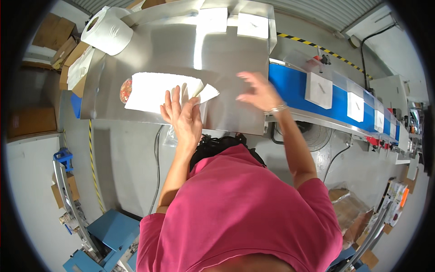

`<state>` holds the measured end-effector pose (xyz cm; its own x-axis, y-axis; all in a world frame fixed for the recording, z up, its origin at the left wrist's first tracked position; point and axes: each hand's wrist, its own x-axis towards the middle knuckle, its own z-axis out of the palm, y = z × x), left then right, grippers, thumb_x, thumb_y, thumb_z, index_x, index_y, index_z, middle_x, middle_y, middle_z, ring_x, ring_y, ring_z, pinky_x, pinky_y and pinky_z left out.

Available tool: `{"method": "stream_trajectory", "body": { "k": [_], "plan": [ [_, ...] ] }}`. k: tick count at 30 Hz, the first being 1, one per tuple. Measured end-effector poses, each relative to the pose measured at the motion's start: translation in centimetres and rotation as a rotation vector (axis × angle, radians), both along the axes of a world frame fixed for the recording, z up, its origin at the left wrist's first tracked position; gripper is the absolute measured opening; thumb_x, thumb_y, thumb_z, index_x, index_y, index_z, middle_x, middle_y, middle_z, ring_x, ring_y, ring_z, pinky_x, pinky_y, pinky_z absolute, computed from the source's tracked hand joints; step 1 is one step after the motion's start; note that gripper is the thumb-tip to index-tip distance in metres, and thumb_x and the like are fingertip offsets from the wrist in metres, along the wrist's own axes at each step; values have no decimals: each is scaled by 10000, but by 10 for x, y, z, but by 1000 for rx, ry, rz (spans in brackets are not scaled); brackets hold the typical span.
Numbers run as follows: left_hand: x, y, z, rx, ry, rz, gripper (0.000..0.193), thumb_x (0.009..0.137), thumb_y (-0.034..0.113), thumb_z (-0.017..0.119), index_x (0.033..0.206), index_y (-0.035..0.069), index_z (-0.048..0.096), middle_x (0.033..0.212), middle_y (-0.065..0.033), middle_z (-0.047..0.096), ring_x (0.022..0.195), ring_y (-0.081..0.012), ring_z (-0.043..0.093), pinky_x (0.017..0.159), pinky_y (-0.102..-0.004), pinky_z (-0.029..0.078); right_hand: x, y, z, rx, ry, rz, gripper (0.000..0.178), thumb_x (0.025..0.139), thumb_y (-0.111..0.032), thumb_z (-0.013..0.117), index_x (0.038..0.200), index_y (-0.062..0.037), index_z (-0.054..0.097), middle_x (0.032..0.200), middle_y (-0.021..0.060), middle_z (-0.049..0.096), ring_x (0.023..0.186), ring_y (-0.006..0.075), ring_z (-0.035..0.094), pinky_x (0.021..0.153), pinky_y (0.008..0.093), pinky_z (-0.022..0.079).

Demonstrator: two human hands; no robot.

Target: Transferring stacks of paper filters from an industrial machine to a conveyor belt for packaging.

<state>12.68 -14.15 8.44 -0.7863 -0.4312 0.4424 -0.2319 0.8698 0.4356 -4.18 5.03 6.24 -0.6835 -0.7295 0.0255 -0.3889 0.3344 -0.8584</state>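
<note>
My left hand (182, 119) lies with fingers stretched out over the right part of a stack of white paper bags or sheets (152, 90) on the metal table (158, 50). At the stack's right end some pieces fan apart, and the thumb touches them. My right hand (259, 92) is raised over the table's right side, slightly blurred, its fingers apart and nothing in them. It is nearest the start of a blue conveyor belt (290, 88). Against the stack's left end sits a round, red-patterned thing (126, 90), partly covered.
White flat packets (319, 90) are spaced along the belt under clear guards. Two white sheets (253, 26) rest at the table's far edge. A large white paper roll (108, 34) stands far left, beside an open cardboard box (74, 72). A floor fan (312, 136) is under the belt.
</note>
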Motion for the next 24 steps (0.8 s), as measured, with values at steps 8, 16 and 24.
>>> {"method": "stream_trajectory", "body": {
  "k": [8, 16, 24],
  "plan": [
    [-1, -10, 11, 13, -90, -47, 492, 795, 256, 658, 1237, 83, 526, 1448, -191, 259, 1360, -401, 155, 1066, -572, 81, 6, -47, -38, -178, -577, 164, 532, 807, -239, 697, 1245, -39, 469, 1261, 110, 486, 1122, 193, 492, 953, 303, 397],
    [3, -20, 1, -31, -53, -35, 344, 810, 87, 627, 1152, 90, 597, 1352, -165, 411, 1292, -365, 324, 1056, -529, 202, -53, 115, -65, 82, -108, -790, 500, 830, -437, 604, 1072, 0, 575, 943, 211, 627, 913, 359, 583, 841, 388, 446],
    [4, -17, 1, 16, 7, -13, 300, 750, 20, 642, 1030, 127, 659, 1355, -153, 412, 1301, -375, 302, 1055, -563, 155, -45, 99, -16, 292, 615, -750, 561, 688, -265, 765, 1131, -27, 517, 1109, 176, 567, 1039, 341, 527, 858, 420, 438]
  ]
}}
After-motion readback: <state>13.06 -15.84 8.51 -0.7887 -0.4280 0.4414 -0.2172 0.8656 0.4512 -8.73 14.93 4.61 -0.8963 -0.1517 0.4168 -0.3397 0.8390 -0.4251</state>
